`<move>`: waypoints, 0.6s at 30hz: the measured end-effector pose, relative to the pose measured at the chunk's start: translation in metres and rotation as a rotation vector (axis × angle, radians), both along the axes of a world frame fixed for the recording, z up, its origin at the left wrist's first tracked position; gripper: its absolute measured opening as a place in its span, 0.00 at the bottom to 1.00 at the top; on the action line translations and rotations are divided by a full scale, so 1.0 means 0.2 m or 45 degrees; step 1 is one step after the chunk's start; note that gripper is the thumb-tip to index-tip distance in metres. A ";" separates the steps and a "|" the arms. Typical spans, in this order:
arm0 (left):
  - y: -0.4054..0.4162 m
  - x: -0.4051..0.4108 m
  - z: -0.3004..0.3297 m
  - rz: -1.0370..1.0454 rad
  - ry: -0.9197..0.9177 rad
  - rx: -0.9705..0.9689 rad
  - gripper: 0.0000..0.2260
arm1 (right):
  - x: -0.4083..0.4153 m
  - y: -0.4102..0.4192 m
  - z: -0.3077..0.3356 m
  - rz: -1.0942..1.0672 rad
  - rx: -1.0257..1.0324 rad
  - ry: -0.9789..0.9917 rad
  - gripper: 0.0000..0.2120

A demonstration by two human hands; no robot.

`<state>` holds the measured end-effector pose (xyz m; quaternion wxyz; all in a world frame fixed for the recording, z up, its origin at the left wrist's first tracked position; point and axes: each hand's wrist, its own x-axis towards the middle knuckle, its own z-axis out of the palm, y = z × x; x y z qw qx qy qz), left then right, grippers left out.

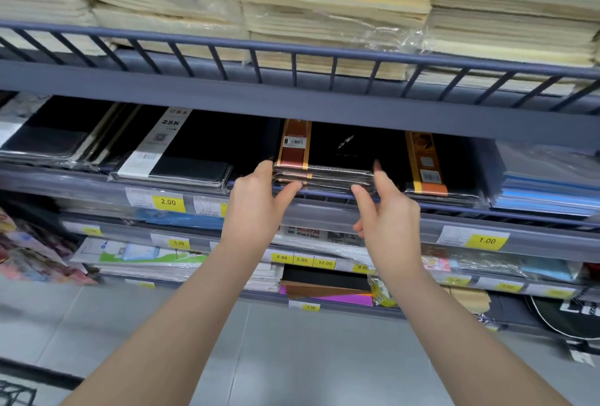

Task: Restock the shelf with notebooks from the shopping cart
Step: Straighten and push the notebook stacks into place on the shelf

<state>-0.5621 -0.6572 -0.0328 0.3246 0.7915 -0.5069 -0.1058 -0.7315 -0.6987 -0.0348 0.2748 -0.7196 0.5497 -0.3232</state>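
A stack of black notebooks with brown-and-gold bands is seen lying flat on the middle shelf, its front edge at the shelf lip and its long axis running back into the shelf, away from the person. It is flanked by a similar stack with orange bands on the right and a black notebook with a white band on the left.

The stack lies straight ahead of both hands and between them. The left hand is set against the stack's left front corner, fingers loosely spread, thumb against the front edge. The right hand is placed at the right front corner, fingers also open. Nothing is clasped by either hand; the stack is bracketed rather than gripped. Both hands look equally near, so a push straight back or a squaring of the edges is judged to be the likely move.

How deep the stack reaches is hidden under the shelf above. The shopping cart is hardly seen: only a dark wire corner at the bottom left may belong to it.
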 end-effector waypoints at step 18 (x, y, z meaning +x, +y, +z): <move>0.09 -0.08 0.05 0.138 0.221 0.117 0.37 | -0.08 -0.01 0.09 0.133 0.152 0.069 0.30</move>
